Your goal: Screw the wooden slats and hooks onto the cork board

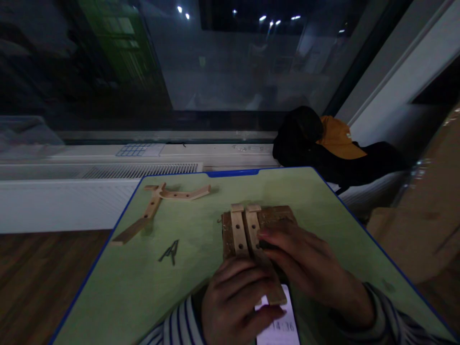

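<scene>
While I watch remotely, two wooden strips (238, 235) lie side by side across the brown block (275, 214); left hand (239, 297) holds their near ends; right hand (312, 263) narrows at one, grip unclear; loose fasteners (171, 249) and more wooden pieces (181, 195) remain around nine o'clock.

Indoor room, home or office — can't tell which. Big dark window (230, 72) with lights in the glass, white radiator (64, 206) under the sill, wood-look floor (39, 268), small blue-edged table (323, 215) — caps (one orange (339, 136)) by the window.
</scene>
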{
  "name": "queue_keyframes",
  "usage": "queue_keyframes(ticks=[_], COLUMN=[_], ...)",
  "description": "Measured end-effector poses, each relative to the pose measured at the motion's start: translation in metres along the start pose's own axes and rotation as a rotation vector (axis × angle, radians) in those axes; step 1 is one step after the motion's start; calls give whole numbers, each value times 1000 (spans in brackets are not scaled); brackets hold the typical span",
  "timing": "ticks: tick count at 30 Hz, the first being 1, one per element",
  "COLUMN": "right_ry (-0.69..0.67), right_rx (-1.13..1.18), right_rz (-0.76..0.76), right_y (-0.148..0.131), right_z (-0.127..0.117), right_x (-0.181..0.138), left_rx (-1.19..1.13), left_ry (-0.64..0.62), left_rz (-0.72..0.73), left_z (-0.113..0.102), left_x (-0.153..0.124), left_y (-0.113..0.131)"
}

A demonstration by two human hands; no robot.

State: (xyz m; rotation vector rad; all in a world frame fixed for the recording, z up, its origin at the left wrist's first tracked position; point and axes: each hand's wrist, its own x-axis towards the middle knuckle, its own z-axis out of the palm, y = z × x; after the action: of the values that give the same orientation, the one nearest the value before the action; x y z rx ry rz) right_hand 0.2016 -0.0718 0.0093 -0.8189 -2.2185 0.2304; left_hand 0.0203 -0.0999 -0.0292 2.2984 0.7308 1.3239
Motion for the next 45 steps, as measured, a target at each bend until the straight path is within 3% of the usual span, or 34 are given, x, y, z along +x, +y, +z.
queue_keyframes(ticks=[4, 8, 11, 15, 22, 27, 32, 39, 45], right_ry=[-5, -48, -98, -116, -186, -197, -136, 0, -76], right_rx=[29, 55, 8, -54, -49, 91, 154, -23, -93], right_rz=[39, 70, 46, 7, 8, 14, 17, 27, 30], right_y=[2, 1, -2, -7, -8, -3, -1, -3, -7], right_z=[-1, -11, -22, -29, -33, -32, -25, -18, -21], right_x=[1, 7, 13, 21, 27, 33, 28, 20, 30], left_rx=[-87, -65, -27, -17, -23, -62, -148, -263, -146], left_ry=[68, 221, 155, 39, 106, 94, 63, -55, 87], left_rz=[-51, -385, -506, -436, -393, -397, -375, -342, -380], left_z=[-3, -8, -10, -6, 3, -1, -4, -6, -5], left_x=[-6, -5, 8, 27, 31, 35, 39, 39, 37], left_y=[-9, -21, -26, -27, -32, -30, -31, -33, -31])
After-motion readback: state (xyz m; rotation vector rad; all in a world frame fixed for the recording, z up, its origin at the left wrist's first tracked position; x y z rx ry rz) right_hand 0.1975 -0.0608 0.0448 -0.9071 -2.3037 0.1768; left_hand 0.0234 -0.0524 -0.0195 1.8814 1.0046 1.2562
